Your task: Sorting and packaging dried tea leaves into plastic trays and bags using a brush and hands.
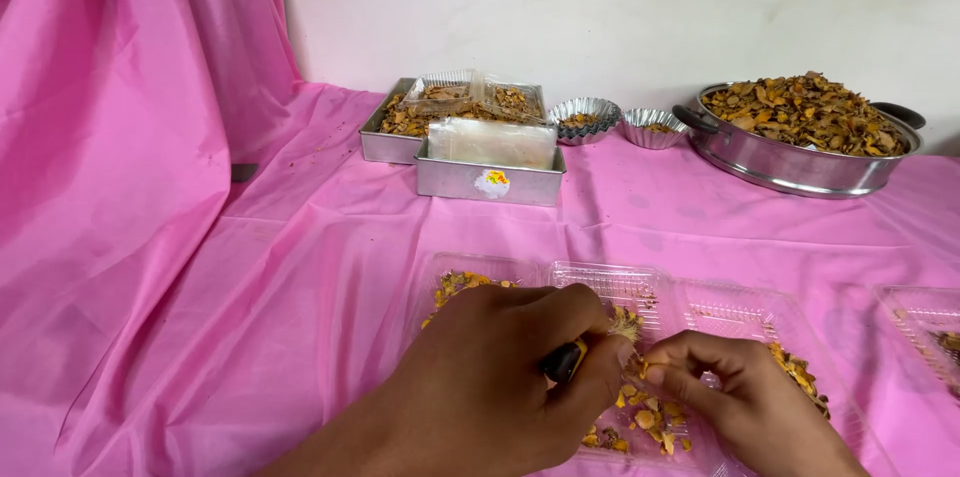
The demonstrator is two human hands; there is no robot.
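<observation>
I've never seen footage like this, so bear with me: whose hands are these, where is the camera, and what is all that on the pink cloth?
There is no machine here. The one picture comes from a camera worn on a person's head, looking down at their own bare hands. The left hand grips a small dark and yellow tool; the right hand pinches at dried yellow-brown pieces in a clear plastic tray. Farther back on the pink cloth stand metal tins, two small fluted cups and a big steel pan heaped with the same dried pieces.
</observation>
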